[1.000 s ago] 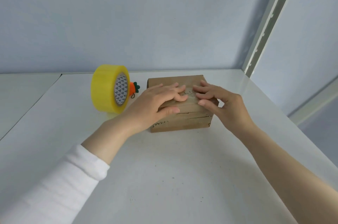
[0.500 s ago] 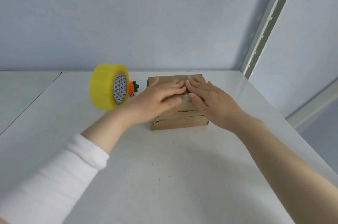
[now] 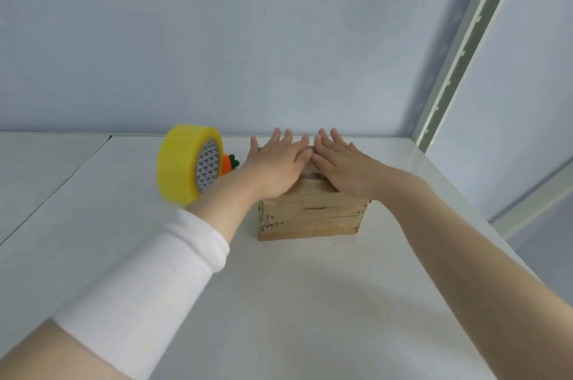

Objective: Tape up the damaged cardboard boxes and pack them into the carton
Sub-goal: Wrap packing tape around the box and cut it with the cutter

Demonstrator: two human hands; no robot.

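A small brown cardboard box lies on the white table, its front face worn and cracked. My left hand lies flat on the left half of its top, fingers straight and reaching past the far edge. Beside it, my right hand presses flat on the right half, fingers also straight. The two hands touch at the middle and hide most of the top. A roll of yellow tape stands on edge just left of the box. No carton shows in view.
A small orange carrot-shaped object sits behind the tape roll. A blue wall rises right behind the table's back edge. A white slotted upright stands at the back right corner. A table seam runs on the left.
Both hands have slid away from me across the box top, from the near part to the far edge, staying flat. The box and the tape roll have kept their places.
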